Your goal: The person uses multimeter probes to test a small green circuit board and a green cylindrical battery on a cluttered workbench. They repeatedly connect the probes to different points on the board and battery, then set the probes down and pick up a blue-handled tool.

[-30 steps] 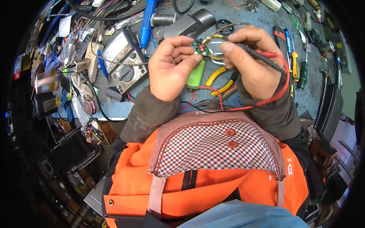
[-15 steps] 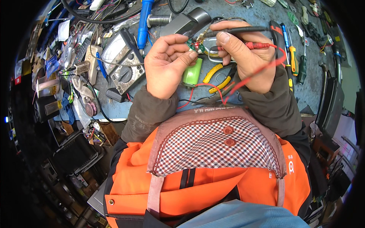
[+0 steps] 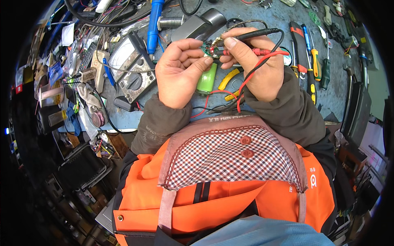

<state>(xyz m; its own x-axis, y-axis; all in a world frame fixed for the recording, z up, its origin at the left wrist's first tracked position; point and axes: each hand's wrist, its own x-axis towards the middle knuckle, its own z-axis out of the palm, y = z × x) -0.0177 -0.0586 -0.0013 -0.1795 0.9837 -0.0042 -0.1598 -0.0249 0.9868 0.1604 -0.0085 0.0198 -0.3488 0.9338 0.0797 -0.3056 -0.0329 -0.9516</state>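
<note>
Between the thumb and fingers of my left hand (image 3: 180, 71) is a small green circuit board (image 3: 210, 49) with a red lit spot on it. My right hand (image 3: 256, 61) is closed around two test probes, a black probe (image 3: 255, 34) above and a red probe (image 3: 261, 52) below. Their tips reach to the board; exact contact is too small to make out. Red and black leads loop down from the probes past my right wrist. Below the board lies a green cylindrical battery cell (image 3: 207, 78). Yellow-handled pliers (image 3: 228, 79) rest beside it, partly hidden by my right hand.
An analog multimeter (image 3: 133, 69) lies left of my left hand. Behind stand a blue soldering iron holder or tool (image 3: 154, 24), a solder spool (image 3: 171, 21) and a dark grey case (image 3: 201, 24). Screwdrivers (image 3: 316, 64) lie at right; cluttered cables and parts cover the left side.
My right hand has shifted left and turned slightly, bringing the probes closer to the board. The leads have swung in toward my wrist. My left hand keeps its hold on the board.
</note>
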